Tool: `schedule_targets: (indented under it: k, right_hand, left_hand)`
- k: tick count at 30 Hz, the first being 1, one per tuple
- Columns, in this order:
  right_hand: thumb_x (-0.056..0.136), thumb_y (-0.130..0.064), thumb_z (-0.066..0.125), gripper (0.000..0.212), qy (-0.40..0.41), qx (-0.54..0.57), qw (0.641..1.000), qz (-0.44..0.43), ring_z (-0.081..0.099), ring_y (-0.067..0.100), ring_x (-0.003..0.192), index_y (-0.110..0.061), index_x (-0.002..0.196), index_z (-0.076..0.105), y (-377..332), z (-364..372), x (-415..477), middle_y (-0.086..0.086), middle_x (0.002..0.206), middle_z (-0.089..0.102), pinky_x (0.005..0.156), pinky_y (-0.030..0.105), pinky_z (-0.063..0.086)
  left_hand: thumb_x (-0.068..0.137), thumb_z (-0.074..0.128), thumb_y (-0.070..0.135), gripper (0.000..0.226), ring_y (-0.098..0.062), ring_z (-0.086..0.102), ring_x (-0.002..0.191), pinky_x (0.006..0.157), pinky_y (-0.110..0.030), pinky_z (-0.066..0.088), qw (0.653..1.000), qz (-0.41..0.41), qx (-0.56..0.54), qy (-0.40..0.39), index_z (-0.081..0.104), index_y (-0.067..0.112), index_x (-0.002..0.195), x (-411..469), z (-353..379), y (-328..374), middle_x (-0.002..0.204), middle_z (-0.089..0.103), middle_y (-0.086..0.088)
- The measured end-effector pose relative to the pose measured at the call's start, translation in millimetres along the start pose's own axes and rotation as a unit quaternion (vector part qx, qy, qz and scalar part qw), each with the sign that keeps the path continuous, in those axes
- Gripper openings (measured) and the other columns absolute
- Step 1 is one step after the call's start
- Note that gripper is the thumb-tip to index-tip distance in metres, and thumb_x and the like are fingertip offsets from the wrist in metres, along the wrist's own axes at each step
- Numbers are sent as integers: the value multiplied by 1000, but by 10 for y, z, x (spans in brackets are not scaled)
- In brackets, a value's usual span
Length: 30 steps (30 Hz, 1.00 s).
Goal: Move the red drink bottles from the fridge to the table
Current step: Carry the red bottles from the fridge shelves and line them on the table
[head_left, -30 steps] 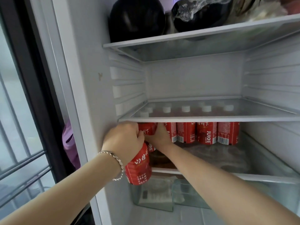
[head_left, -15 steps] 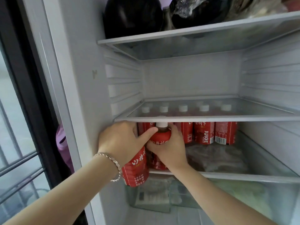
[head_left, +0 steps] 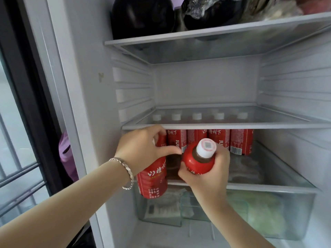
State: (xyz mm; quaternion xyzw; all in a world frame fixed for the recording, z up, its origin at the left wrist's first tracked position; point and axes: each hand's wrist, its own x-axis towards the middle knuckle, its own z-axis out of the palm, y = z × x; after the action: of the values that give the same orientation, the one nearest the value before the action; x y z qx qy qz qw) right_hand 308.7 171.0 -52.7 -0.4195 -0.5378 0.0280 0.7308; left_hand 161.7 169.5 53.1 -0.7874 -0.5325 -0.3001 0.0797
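My left hand (head_left: 143,145), with a silver bracelet on the wrist, grips the top of a red drink bottle (head_left: 154,179) that hangs upright in front of the fridge's lower shelf (head_left: 268,187). My right hand (head_left: 209,172) grips a second red bottle (head_left: 197,161) tilted toward me, its white cap (head_left: 206,147) facing the camera. Several more red bottles (head_left: 220,140) with white caps stand in a row at the back of that shelf, under the glass shelf (head_left: 232,125).
The glass shelf edge runs just above both hands. Dark bagged items (head_left: 143,17) sit on the top shelf. A clear crisper drawer (head_left: 268,212) with greens lies below. The fridge's left wall (head_left: 89,104) and a window with bars (head_left: 14,158) are on the left.
My right hand has pulled its bottle out from the row and tipped it toward me. My left hand keeps its bottle in about the same place.
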Motion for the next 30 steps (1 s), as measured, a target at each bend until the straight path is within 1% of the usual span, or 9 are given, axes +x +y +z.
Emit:
schedule_targets:
  k: [5, 8, 10, 14, 21, 24, 26, 28, 30]
  right_hand:
    - [45, -18, 88, 92, -126, -157, 974, -103, 45, 16, 107, -23, 121, 36, -66, -169, 157, 0, 118, 44, 90, 24, 41]
    - [46, -24, 90, 101, -191, -252, 938, -139, 50, 23, 110, -19, 129, 32, -119, -304, 272, 7, 121, 51, 90, 34, 48]
    - [53, -29, 88, 102, -229, -280, 923, -129, 47, 19, 117, -15, 136, 30, -172, -386, 315, 4, 129, 46, 95, 27, 41]
    - [61, -27, 86, 112, -252, -201, 946, -32, 35, 1, 116, -17, 146, 14, -252, -484, 323, -13, 126, 29, 95, 13, 35]
    - [63, -25, 84, 127, -298, -145, 943, 20, 34, 1, 125, -34, 147, -10, -248, -519, 321, -13, 132, 29, 107, 19, 31]
    - [63, -22, 84, 118, -396, -86, 910, 92, 43, 5, 127, -55, 141, 3, -285, -751, 493, -15, 142, 32, 106, 30, 41]
    - [63, -11, 79, 97, -432, -56, 892, 123, 51, 7, 122, -60, 131, 30, -231, -968, 705, -17, 136, 43, 101, 31, 46]
    - [68, 5, 69, 59, -329, -99, 927, 148, 57, 15, 115, -35, 111, 57, -87, -1117, 889, -13, 116, 58, 94, 30, 47]
    - [75, 8, 66, 32, -171, -162, 946, 222, 61, 23, 97, -14, 99, 64, 209, -1165, 1011, 1, 105, 65, 87, 34, 47]
  left_hand:
    - [36, 40, 89, 109, -6, 51, 65, 56, -12, 34, 989, 144, 39, -20, 41, 36, 131, -13, 18, 163, 74, 53, 18]
    - [52, 52, 83, 93, -10, 56, 65, 54, -13, 31, 975, 207, 75, -5, 40, 37, 133, 17, 38, 304, 80, 63, 17]
    - [64, 51, 78, 78, -10, 55, 69, 58, -19, 34, 971, 218, 100, -3, 36, 41, 132, 51, 54, 361, 87, 66, 14]
    - [73, 34, 75, 55, -9, 44, 60, 51, -14, 26, 959, 252, 126, 42, 54, 33, 104, 88, 136, 418, 73, 59, 9]
    - [73, 35, 68, 37, -10, 35, 39, 41, -11, 20, 951, 297, 65, 61, 35, 32, 68, 168, 220, 401, 46, 43, 11]
    - [71, 29, 72, 45, -12, 46, 48, 46, -15, 28, 961, 269, 58, 40, 40, 28, 68, 208, 265, 425, 53, 49, 10]
    - [77, 36, 72, 45, -13, 52, 59, 52, -21, 35, 966, 249, 67, 23, 43, 28, 72, 241, 270, 436, 62, 54, 9]
    - [76, 33, 72, 45, -13, 56, 62, 57, -23, 38, 966, 247, 68, 26, 44, 28, 75, 241, 283, 430, 65, 57, 9]
    - [70, 20, 76, 52, -12, 55, 60, 54, -21, 35, 961, 264, 72, 46, 44, 29, 75, 232, 305, 426, 65, 58, 10]
